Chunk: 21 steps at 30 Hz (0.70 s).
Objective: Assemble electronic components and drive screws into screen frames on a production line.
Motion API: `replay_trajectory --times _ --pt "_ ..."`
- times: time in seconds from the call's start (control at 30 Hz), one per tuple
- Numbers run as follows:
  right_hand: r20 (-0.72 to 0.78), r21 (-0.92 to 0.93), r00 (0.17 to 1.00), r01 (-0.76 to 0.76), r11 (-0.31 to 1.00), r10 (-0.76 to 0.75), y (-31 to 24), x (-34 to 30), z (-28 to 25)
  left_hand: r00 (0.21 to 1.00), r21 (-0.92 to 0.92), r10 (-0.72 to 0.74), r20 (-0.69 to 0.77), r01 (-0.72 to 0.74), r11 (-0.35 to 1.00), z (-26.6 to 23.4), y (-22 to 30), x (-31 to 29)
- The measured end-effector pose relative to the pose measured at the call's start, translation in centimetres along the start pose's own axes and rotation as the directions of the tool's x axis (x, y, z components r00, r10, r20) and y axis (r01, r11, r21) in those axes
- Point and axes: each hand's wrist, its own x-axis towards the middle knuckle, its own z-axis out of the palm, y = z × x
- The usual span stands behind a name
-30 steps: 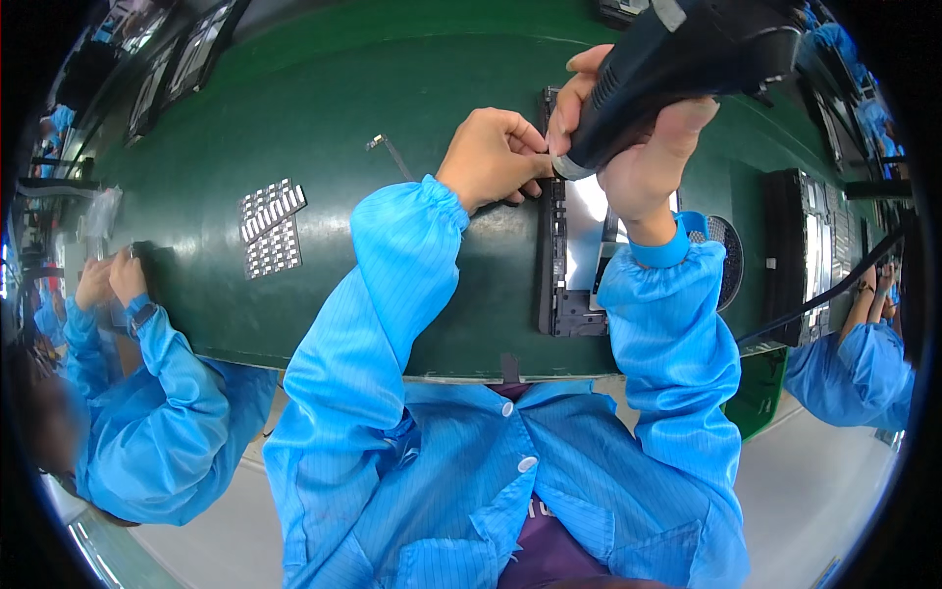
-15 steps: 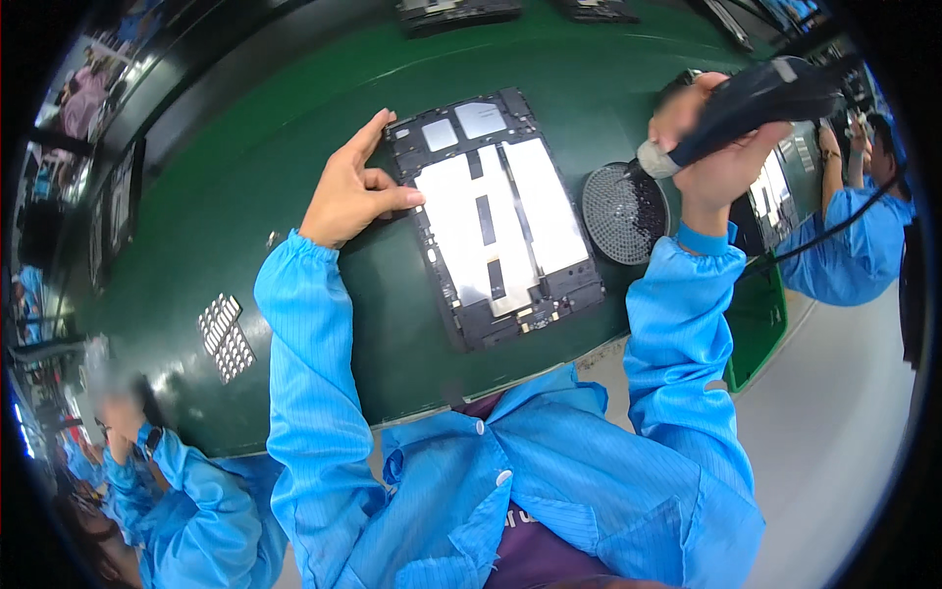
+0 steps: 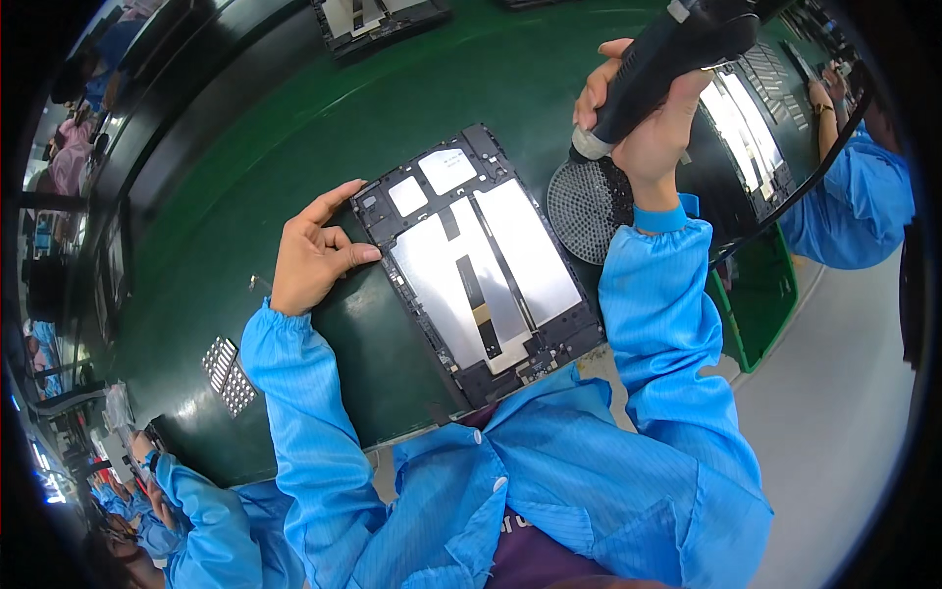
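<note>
A tablet (image 3: 471,280) with its back off lies on the green bench in front of me, showing silver battery cells, black strips and a dark frame. My left hand (image 3: 312,247) is at its left side, index finger stretched to the upper corner and thumb at the edge, the two spread apart. Wrapped round a black corded electric screwdriver (image 3: 653,74), my right hand (image 3: 653,137) is to the right of the tablet. The tool's grey nose is over a round grey dish (image 3: 579,214) with many small holes and dark screws; the bit tip is hidden from view.
Two perforated metal pieces (image 3: 229,376) lie at the left of the green bench (image 3: 235,226). Another opened tablet (image 3: 378,18) is at the far edge, one more (image 3: 743,137) at the right. A green bin (image 3: 756,304) stands at the right. Co-workers in blue sit on both sides.
The view has shifted, so the tablet shows lower and the dish further left. My right hand with the screwdriver has moved left and up in the picture. My left hand stays by the tablet's edge.
</note>
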Motion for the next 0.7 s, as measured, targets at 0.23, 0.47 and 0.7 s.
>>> replay_trajectory --times 0.23,0.47,0.7 --pt "-0.038 0.039 0.999 0.033 0.999 -0.032 0.70 0.09 0.63 1.000 -0.013 0.018 -0.013 -0.018 1.000 -0.13 -0.39 -0.16" --pt "-0.023 -0.023 0.998 0.054 0.998 -0.054 0.55 -0.06 0.84 1.000 -0.018 0.023 -0.004 -0.023 1.000 -0.33 -0.69 -0.03" --pt "0.028 -0.069 1.000 0.015 0.997 -0.013 0.52 -0.34 0.38 1.000 0.029 0.012 -0.018 -0.012 1.000 -0.37 -0.55 0.07"
